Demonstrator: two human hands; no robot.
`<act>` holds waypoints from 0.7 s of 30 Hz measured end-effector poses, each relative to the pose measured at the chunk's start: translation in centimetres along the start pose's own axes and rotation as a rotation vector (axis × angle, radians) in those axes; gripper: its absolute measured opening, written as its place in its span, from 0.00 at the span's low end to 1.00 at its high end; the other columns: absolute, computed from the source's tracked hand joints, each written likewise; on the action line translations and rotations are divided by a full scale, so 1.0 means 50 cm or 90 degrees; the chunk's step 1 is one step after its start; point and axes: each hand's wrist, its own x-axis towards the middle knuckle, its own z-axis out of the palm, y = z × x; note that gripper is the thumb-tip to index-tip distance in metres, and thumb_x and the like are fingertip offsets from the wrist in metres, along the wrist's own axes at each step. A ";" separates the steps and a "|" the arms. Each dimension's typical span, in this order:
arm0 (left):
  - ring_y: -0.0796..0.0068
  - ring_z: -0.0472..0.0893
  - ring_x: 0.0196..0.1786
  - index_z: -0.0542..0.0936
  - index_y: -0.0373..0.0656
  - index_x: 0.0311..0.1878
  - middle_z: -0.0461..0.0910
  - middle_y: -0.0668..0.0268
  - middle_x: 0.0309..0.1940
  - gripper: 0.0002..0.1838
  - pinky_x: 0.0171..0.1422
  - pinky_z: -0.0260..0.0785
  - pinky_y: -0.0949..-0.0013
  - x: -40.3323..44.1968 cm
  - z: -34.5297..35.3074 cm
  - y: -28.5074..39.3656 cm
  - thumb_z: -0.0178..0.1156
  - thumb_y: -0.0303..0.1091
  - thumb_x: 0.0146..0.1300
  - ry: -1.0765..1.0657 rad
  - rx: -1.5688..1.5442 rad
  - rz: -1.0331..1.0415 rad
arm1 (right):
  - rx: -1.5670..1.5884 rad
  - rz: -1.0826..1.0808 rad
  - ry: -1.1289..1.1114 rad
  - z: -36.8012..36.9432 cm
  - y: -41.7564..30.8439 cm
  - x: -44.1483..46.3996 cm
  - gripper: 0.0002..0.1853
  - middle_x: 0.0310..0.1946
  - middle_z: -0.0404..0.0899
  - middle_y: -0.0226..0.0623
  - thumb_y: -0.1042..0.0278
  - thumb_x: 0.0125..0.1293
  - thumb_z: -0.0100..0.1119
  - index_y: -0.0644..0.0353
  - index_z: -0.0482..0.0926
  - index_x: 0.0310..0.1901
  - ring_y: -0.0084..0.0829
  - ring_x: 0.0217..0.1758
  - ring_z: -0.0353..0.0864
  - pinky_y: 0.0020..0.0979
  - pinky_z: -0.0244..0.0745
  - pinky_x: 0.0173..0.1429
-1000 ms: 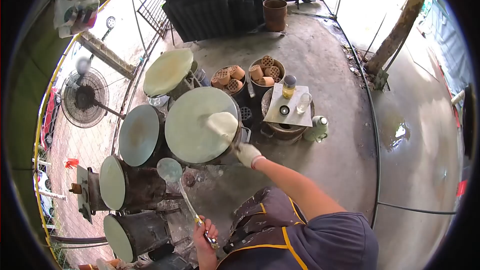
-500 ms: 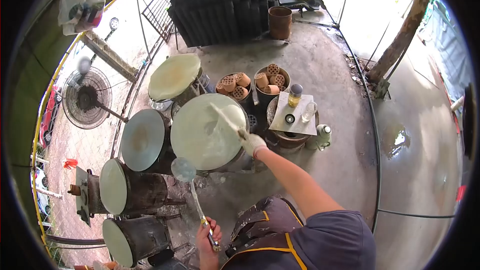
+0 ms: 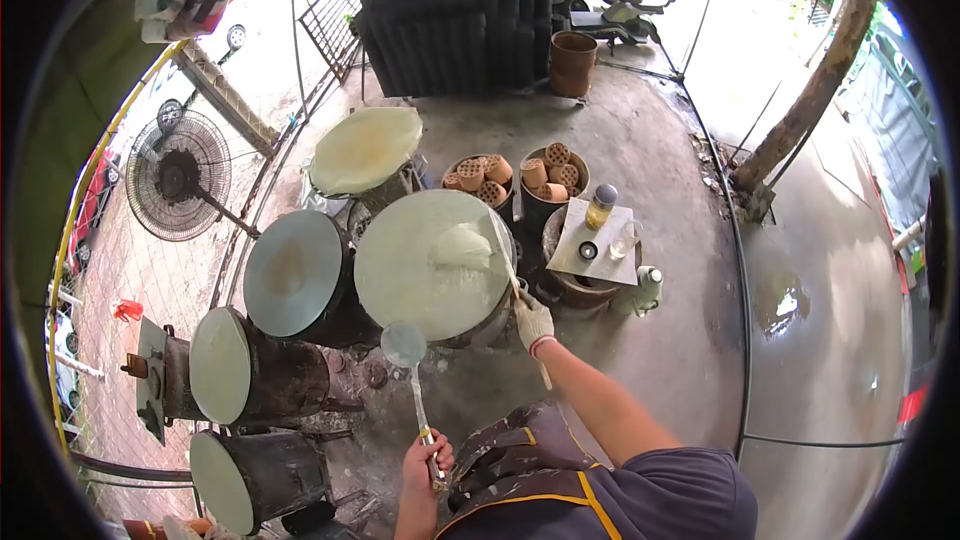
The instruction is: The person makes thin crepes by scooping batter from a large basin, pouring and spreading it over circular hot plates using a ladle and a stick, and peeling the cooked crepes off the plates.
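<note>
My left hand (image 3: pixel 428 458) is closed round the handle of a metal ladle (image 3: pixel 404 345), whose round bowl is up beside the large pan. A pale layer covers this large round pan (image 3: pixel 425 270), with a lighter patch right of its middle. In a white glove, my right hand (image 3: pixel 532 320) grips a long thin spatula (image 3: pixel 503 240), seen edge-on along the pan's right rim. Left of the large pan stands a greyish round pan (image 3: pixel 292 273) with a brownish centre. Behind is another pan (image 3: pixel 366 150) with a yellowish sheet on it.
Pale-topped drums (image 3: pixel 220 365) stand at the lower left. Two buckets hold perforated clay cylinders (image 3: pixel 493 168). A board (image 3: pixel 575 258) bears a jar (image 3: pixel 600 206) and a glass, with a green flask (image 3: pixel 648 290) beside it. A fan (image 3: pixel 178 175) is at left.
The spatula has moved off the middle of the large pan to its right edge, turning edge-on. My right hand has shifted right and down. The ladle has moved right. The whole view has shifted.
</note>
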 end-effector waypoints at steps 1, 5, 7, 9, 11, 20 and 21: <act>0.76 0.65 0.21 0.69 0.38 0.41 0.68 0.62 0.28 0.08 0.21 0.59 0.75 0.004 0.001 -0.003 0.50 0.20 0.58 0.002 0.001 -0.008 | -0.073 -0.040 -0.036 0.006 -0.013 -0.006 0.17 0.29 0.81 0.35 0.61 0.65 0.52 0.57 0.78 0.52 0.22 0.28 0.77 0.25 0.70 0.33; 0.77 0.65 0.21 0.69 0.38 0.41 0.69 0.61 0.28 0.07 0.21 0.58 0.76 0.017 0.017 -0.021 0.49 0.20 0.59 0.008 -0.024 -0.038 | -0.388 -0.360 -0.239 0.001 -0.109 0.028 0.18 0.36 0.82 0.47 0.58 0.64 0.51 0.56 0.77 0.52 0.30 0.36 0.81 0.29 0.72 0.42; 0.77 0.65 0.21 0.69 0.38 0.41 0.69 0.61 0.28 0.07 0.21 0.58 0.76 0.019 0.031 -0.033 0.49 0.21 0.60 0.032 -0.006 -0.035 | -0.339 -0.111 -0.247 -0.009 -0.187 0.056 0.19 0.43 0.79 0.50 0.59 0.63 0.50 0.56 0.76 0.53 0.46 0.46 0.79 0.36 0.73 0.49; 0.78 0.64 0.20 0.70 0.39 0.41 0.69 0.62 0.28 0.06 0.20 0.57 0.76 0.020 0.042 -0.047 0.49 0.22 0.61 0.052 0.002 -0.042 | -0.238 -0.094 -0.181 -0.009 -0.129 0.097 0.18 0.44 0.79 0.49 0.55 0.63 0.50 0.51 0.78 0.51 0.47 0.46 0.79 0.36 0.72 0.49; 0.79 0.63 0.19 0.70 0.40 0.41 0.68 0.63 0.26 0.05 0.19 0.57 0.77 0.019 0.044 -0.057 0.48 0.24 0.62 0.066 0.003 -0.057 | -0.307 -0.084 -0.223 -0.008 -0.065 0.095 0.17 0.44 0.79 0.50 0.54 0.64 0.50 0.49 0.79 0.50 0.47 0.46 0.79 0.36 0.72 0.49; 0.82 0.60 0.11 0.67 0.42 0.35 0.62 0.70 0.16 0.02 0.11 0.52 0.75 0.066 0.095 -0.010 0.49 0.26 0.61 0.164 0.228 0.006 | -0.176 -0.018 -0.351 0.000 -0.121 0.117 0.17 0.21 0.77 0.35 0.59 0.66 0.50 0.55 0.77 0.53 0.22 0.23 0.75 0.25 0.68 0.27; 0.81 0.61 0.10 0.66 0.42 0.35 0.62 0.70 0.16 0.03 0.11 0.53 0.74 0.086 0.113 0.002 0.49 0.26 0.60 0.183 0.297 0.023 | -0.170 0.008 -0.369 -0.034 -0.142 0.081 0.17 0.20 0.75 0.31 0.60 0.66 0.50 0.56 0.77 0.53 0.20 0.21 0.72 0.24 0.65 0.25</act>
